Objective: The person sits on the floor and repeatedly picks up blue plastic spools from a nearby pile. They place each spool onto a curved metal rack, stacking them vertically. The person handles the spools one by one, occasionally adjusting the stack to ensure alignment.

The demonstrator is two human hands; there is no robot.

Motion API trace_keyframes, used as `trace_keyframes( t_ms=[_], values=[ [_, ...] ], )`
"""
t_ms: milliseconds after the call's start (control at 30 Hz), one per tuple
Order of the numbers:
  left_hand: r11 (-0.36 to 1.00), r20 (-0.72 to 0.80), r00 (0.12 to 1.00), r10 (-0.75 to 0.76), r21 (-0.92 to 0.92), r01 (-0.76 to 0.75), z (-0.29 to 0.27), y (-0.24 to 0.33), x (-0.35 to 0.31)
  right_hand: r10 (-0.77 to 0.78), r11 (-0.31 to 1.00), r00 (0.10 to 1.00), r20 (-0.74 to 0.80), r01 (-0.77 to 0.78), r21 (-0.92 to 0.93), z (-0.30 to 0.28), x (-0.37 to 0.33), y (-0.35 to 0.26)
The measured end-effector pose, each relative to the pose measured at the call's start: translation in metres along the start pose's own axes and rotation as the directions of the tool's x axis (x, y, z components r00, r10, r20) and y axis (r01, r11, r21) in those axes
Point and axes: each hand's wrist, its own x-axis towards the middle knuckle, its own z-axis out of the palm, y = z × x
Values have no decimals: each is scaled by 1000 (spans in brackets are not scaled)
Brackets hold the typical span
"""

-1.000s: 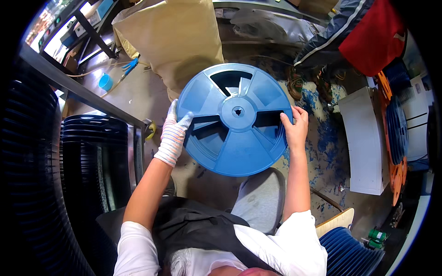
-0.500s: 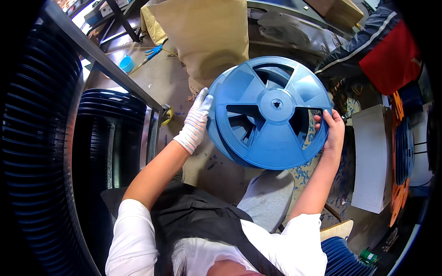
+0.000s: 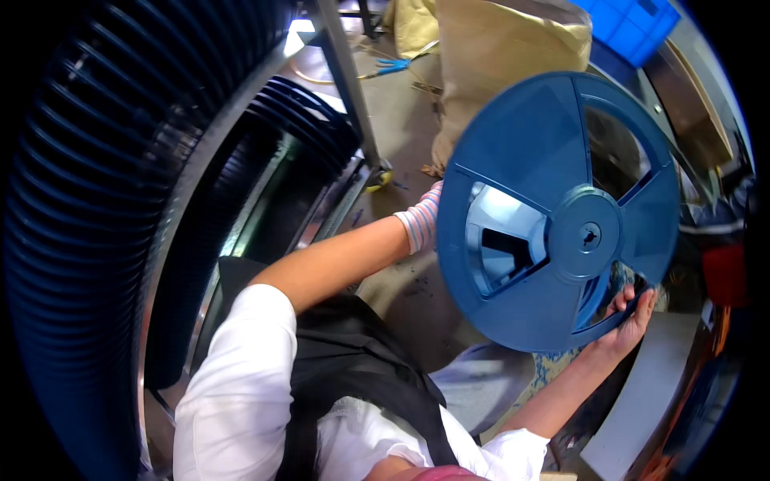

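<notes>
I hold large blue plastic reels (image 3: pixel 521 128) up in front of me, the front one facing me with its round hub and cut-out windows. At least one more blue reel shows behind, through the windows. My left hand (image 3: pixel 428 215), in a striped knit glove, is at their left edge; its fingers are hidden behind the front reel. My right hand (image 3: pixel 634 321) is bare and closed round the lower right rim, with fingertips showing through a window.
To my left stands a metal rack (image 3: pixel 180 184) packed with rows of dark reels (image 3: pixel 88 224). A large brown paper sack (image 3: pixel 513 48) is ahead. A blue air gun (image 3: pixel 391 66) lies on the floor. At the right are a pale panel (image 3: pixel 654 385) and a blue crate (image 3: pixel 630 28) farther off.
The reels have moved right and nearer to me, and turned and tilted. My left hand has slipped partly out of sight behind them. The view has swung toward the left rack.
</notes>
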Motion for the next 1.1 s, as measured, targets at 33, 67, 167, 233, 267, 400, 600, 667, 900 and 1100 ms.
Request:
trace_keyframes(
  t_ms=[33, 67, 167, 233, 267, 400, 600, 667, 900, 1100],
  values=[
    [991, 20, 1000, 21, 130, -23, -16, 6, -7, -51, 997, 998, 29, 49, 64, 16, -5, 10],
    [957, 34, 997, 63, 283, -70, -34, 14, -15, -117, 993, 993, 16, 116, 30, 38, -15, 17],
    [573, 54, 944, 326, 783, -242, -109, 47, -44, -304, 951, 952, 35, 305, -41, 103, -52, 42],
    [41, 119, 862, 493, 986, -160, -159, 75, -62, -383, 920, 894, 233, 391, 13, 127, -67, 57],
    [-240, 175, 817, 550, 970, -46, -182, 87, -68, -424, 900, 879, 219, 437, -10, 137, -73, 68],
    [-385, -62, 776, 628, 842, 379, -251, 80, -72, -489, 815, 811, 321, 556, -165, 155, -83, 96],
    [-320, -100, 768, 633, 870, 376, -266, 66, -72, -559, 624, 627, 543, 749, -222, 160, -74, 134],
    [-293, -78, 742, 665, 887, 356, -266, 66, -71, -480, 641, 696, 534, 694, -329, 171, -81, 139],
    [-231, 8, 655, 755, 939, 255, -274, 51, -67, -509, 550, 519, 686, 810, -204, 215, -74, 174],
    [380, -304, 648, 698, 925, 24, -318, 12, -61, -509, 474, 367, 778, 874, -102, 241, -66, 197]
  ],
)
